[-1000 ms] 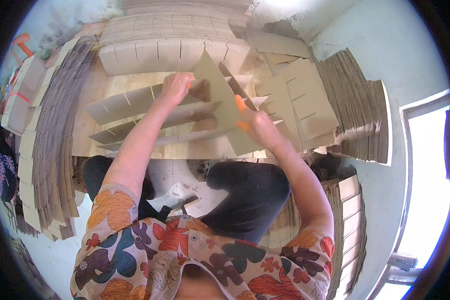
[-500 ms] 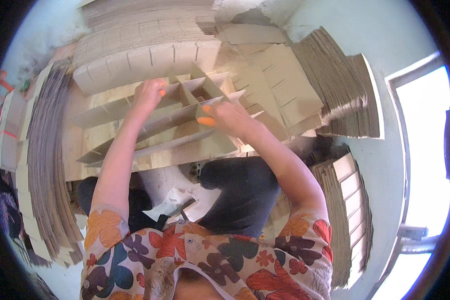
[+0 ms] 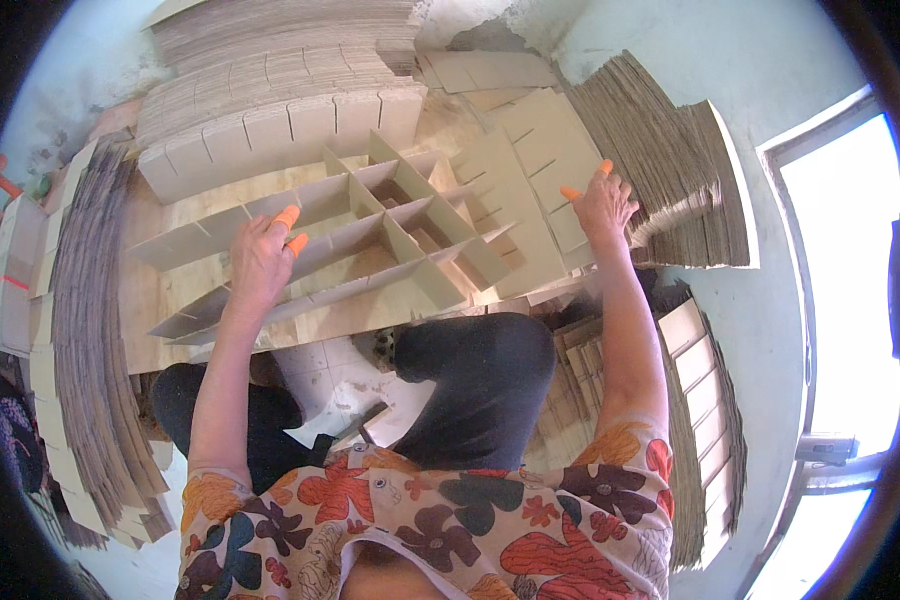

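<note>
A grid of slotted cardboard dividers [image 3: 400, 235] stands partly assembled on the wooden board [image 3: 185, 210] in front of me. Its long strips run leftward, and two shorter strips cross them at the right end. My left hand [image 3: 260, 250] is over the long strips, with orange-covered thumb and index finger apart; whether it touches a strip is unclear. Further right, my right hand [image 3: 606, 208] is spread near the edge of the flat slotted cardboard sheets [image 3: 540, 165], with nothing in it. It also wears orange covers on two fingertips.
Behind the grid stands a long row of slotted cardboard pieces [image 3: 280, 130]. Tall cardboard stacks flank the board at the left [image 3: 90, 310] and right [image 3: 660, 150]. Another stack [image 3: 695, 400] is at the lower right, near a bright doorway [image 3: 850, 280]. My knees are below the board's front edge.
My right hand has let go of the crossing strip and moved right to the flat sheets. My left hand has shifted down and left from the back strip. The crossing strip now sits lower in the grid.
</note>
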Demonstrator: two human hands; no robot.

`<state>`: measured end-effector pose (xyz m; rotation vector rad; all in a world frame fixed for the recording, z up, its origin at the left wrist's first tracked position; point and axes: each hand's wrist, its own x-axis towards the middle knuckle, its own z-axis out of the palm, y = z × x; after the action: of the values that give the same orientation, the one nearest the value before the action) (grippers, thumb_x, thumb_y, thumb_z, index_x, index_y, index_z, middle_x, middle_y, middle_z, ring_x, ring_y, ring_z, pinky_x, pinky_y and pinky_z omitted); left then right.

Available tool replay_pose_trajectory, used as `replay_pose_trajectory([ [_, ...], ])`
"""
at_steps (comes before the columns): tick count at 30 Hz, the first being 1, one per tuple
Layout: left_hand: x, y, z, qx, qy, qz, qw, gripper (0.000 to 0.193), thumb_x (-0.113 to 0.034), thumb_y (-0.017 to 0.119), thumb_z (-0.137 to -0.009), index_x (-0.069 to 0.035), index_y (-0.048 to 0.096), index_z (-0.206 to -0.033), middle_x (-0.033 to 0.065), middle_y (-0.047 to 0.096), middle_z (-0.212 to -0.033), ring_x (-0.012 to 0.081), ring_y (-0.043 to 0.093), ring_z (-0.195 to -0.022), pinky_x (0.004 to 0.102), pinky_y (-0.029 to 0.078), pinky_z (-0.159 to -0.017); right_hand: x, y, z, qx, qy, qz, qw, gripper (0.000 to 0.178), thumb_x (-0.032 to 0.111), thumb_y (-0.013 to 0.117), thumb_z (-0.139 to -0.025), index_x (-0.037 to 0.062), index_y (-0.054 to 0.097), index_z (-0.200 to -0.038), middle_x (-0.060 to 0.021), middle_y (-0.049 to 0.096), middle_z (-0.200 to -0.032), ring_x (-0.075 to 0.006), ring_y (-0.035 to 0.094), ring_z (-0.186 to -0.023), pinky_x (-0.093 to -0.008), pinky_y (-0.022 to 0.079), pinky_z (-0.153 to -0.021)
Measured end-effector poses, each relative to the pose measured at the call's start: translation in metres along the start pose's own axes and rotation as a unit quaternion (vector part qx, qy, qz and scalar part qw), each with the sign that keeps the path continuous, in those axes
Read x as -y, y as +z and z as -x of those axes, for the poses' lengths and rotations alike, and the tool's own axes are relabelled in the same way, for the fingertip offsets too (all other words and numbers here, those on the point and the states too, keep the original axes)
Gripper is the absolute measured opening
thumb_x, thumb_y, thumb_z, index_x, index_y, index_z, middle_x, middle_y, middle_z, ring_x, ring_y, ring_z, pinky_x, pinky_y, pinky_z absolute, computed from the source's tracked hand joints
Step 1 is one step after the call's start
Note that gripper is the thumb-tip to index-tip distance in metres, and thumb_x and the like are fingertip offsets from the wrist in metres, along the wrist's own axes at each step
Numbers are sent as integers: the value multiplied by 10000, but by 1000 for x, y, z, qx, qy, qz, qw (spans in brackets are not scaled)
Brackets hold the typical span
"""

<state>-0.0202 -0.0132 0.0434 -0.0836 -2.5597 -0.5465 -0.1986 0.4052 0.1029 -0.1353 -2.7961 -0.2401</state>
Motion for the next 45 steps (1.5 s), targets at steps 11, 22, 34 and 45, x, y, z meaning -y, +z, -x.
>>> replay_pose_trajectory([
  [11,3,12,4,-40,33,35,998,364,-100,735,-701,-39,636,-1046,140,607,-783,318,574,-758,398,459,-693,-7,-15,-14,32,18,-68,997,461,228,739,-726,44,499,-1074,-179,606,-985,-366,592,-947,-459,470,-758],
  [22,-14,-25,44,-62,-3,40,997,334,-101,725,-684,-25,638,-997,114,643,-818,286,591,-766,389,464,-721,24,-114,32,-69,-69,-366,926,383,232,758,-727,-24,628,-981,-196,676,-874,-274,649,-752,-354,491,-707],
  [34,-22,-17,82,-26,-28,56,998,322,-109,719,-703,-13,645,-1001,128,665,-863,286,599,-766,388,470,-735,76,-41,88,222,12,-505,834,395,204,772,-727,-54,607,-976,-83,667,-800,-146,585,-654,-289,491,-625],
  [45,-13,-35,69,90,-99,32,990,448,-315,739,-711,-15,627,-1024,165,649,-931,341,547,-1037,452,393,-907,37,-18,68,116,34,-642,757,203,170,749,-740,-19,679,-762,-7,612,-738,-96,521,-686,-241,434,-628],
])
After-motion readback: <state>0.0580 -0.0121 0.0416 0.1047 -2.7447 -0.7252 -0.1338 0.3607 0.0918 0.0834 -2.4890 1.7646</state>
